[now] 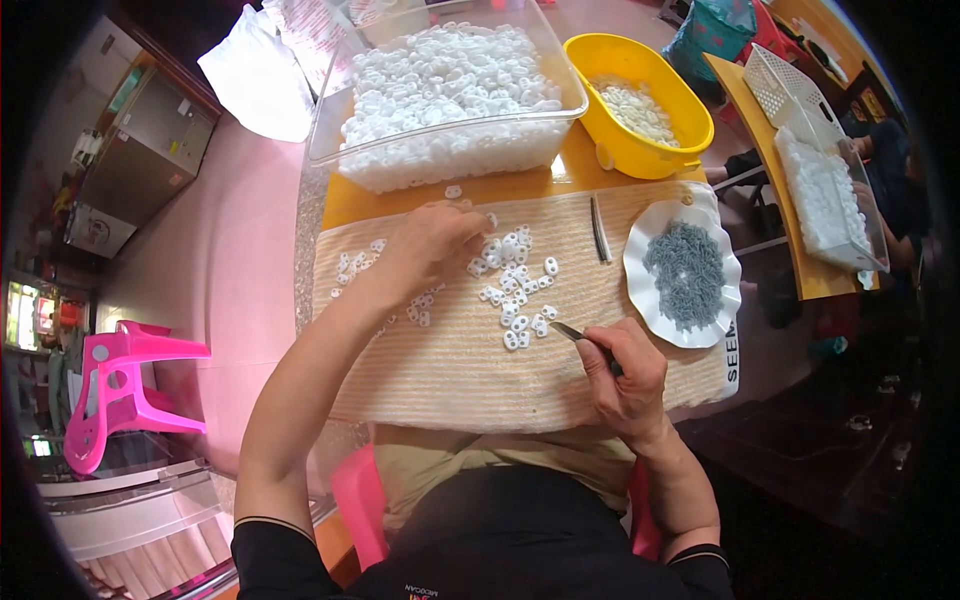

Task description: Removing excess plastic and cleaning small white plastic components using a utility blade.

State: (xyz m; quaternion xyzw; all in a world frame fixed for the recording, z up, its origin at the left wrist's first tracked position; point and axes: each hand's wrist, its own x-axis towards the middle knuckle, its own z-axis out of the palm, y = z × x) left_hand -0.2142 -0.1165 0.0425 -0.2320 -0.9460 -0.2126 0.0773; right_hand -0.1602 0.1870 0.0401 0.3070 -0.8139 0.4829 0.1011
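My left hand [440, 238] reaches across a striped towel [460, 385], its fingers curled together. A small white two-holed plastic piece sits right at the fingertips; whether they grip it is unclear. My right hand [628, 380] is closed around dark, pointed tweezers [568, 331], whose tip lies close to the loose white pieces [515, 290] at the towel's middle. More white pieces [350, 265] lie left of and under my left forearm. To the right stands a white wavy-edged plate [640, 290] heaped with tiny grey parts [685, 275].
Behind the towel stand a clear bin [450, 130] full of white pieces and a yellow basin [580, 55] holding pale pieces. A dark thin strip [600, 230] lies near the plate. A pink stool [125, 385] is at left; another person [890, 150] sits right beside a second table [765, 150].
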